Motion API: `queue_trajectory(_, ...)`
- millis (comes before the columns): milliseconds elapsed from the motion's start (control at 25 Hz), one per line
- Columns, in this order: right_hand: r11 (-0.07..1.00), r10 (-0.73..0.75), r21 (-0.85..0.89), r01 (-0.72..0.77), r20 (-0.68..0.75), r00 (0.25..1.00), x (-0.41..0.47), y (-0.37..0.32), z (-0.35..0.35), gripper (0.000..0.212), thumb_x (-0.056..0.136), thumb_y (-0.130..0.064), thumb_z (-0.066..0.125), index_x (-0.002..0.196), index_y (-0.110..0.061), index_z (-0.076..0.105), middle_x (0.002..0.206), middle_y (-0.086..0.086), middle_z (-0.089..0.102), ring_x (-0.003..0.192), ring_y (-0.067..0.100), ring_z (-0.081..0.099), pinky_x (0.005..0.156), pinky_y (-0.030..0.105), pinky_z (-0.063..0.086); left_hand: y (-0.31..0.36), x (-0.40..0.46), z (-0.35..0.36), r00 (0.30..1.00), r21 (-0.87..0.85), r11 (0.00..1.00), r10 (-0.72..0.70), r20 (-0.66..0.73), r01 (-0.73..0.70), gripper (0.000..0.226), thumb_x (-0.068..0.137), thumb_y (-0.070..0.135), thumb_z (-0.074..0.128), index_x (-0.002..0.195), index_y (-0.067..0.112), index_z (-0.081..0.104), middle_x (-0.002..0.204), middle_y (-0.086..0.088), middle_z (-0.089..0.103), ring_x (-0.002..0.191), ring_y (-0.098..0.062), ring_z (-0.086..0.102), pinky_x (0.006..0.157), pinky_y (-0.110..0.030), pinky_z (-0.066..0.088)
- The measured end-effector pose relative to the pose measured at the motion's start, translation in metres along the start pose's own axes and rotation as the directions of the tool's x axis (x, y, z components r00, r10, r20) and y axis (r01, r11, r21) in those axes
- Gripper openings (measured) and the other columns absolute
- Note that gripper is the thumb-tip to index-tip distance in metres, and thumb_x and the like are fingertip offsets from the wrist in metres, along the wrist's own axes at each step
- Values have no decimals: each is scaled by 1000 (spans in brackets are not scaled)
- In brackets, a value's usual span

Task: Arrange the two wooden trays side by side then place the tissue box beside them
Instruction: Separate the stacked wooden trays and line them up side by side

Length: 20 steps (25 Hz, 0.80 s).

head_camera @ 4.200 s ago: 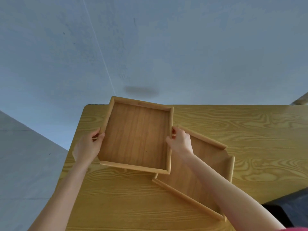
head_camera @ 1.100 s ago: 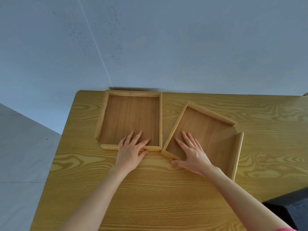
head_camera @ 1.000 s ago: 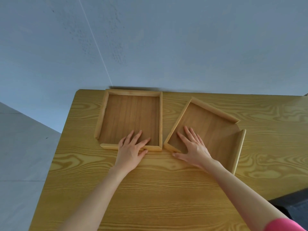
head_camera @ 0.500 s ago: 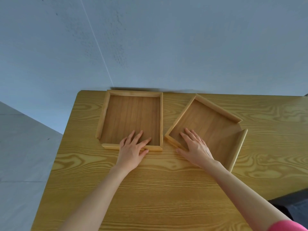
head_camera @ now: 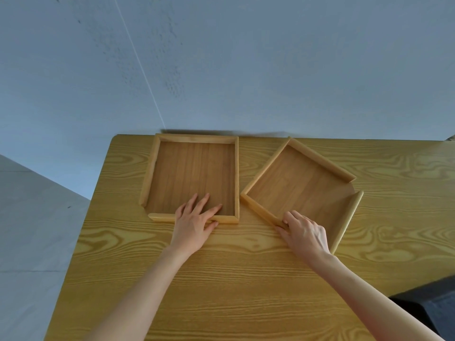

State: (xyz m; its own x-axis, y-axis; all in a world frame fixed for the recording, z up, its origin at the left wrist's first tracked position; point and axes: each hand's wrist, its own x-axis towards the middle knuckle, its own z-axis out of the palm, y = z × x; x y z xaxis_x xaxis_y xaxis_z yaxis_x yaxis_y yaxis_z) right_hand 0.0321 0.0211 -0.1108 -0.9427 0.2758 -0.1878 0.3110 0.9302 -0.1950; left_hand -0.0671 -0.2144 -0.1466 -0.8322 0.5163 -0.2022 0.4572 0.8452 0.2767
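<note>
Two wooden trays lie on the wooden table (head_camera: pixel 221 279). The left tray (head_camera: pixel 194 143) sits square against the table's far edge. My left hand (head_camera: pixel 194 223) lies flat over its near rim, fingers spread on the tray floor. The right tray (head_camera: pixel 295 183) is turned at an angle, its left corner close to the left tray. My right hand (head_camera: pixel 305 233) pinches the right tray's near-left rim between thumb and fingers. No tissue box is in view.
A grey-blue wall rises right behind the table's far edge. The table's left edge drops to a grey floor (head_camera: pixel 29 230). A dark object (head_camera: pixel 433 306) sits at the lower right, past the table's near-right edge.
My right hand has slid back from the right tray's floor and closed on its near-left rim. The right tray has shifted slightly away and turned a little. My left hand stays put.
</note>
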Motion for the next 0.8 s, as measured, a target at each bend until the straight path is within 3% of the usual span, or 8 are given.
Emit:
queue_trajectory(240, 999, 20, 49, -20, 11, 1000, 40, -29, -7, 21, 90, -35, 50, 88, -14, 50, 88, 1, 57, 82, 25, 60, 61, 31, 37, -1, -2, 2, 999, -1, 1000, 19, -41, -19, 45, 88, 44, 41, 133, 40, 35, 152, 0, 23, 142, -24, 12, 113, -41, 12)
queue_trajectory(360, 995, 67, 69, -68, 16, 998, 68, -53, -5, 22, 92, -31, 48, 100, -11, 54, 99, 5, 62, 86, 28, 61, 63, 32, 39, -2, -1, 2, 999, -13, 1000, 18, -50, -18, 45, 88, 43, 42, 132, 39, 37, 152, 0, 24, 141, -25, 14, 113, -42, 13)
queue_trajectory(520, 986, 122, 95, -136, 137, 983, 95, -65, -6, 29, 92, -28, 46, 109, -6, 52, 109, 12, 60, 93, 30, 59, 69, 34, 43, -2, -1, 3, 999, -2, 1000, 13, -35, -13, 45, 89, 44, 40, 133, 40, 34, 153, 1, 21, 142, -23, 11, 113, -41, 12)
queue_trajectory(600, 962, 104, 227, -152, 209, 972, 95, -56, -8, 36, 92, -35, 44, 111, -6, 51, 109, 12, 58, 93, 28, 58, 74, 37, 49, -1, -2, 2, 999, -6, 1000, 12, -36, -12, 45, 89, 44, 40, 133, 40, 34, 153, 1, 21, 142, -23, 11, 113, -41, 12)
queue_trajectory(680, 954, -11, 292, -62, 240, 971, 84, -42, -12, 46, 91, -43, 42, 121, -8, 47, 115, 10, 56, 100, 25, 56, 86, 40, 50, -1, -2, 1, 1000, -3, 1000, 12, -27, -12, 45, 89, 44, 39, 133, 40, 34, 154, 2, 19, 142, -22, 10, 113, -41, 12)
queue_trajectory(800, 973, -211, 149, 178, 244, 947, 56, -14, -12, 64, 86, -55, 41, 139, -23, 27, 134, 5, 45, 122, 22, 43, 106, 42, 33, 2, -2, 0, 1000, 5, 1000, 12, -22, -12, 43, 90, 39, 41, 133, 40, 35, 154, 0, 18, 142, -24, 9, 113, -42, 11)
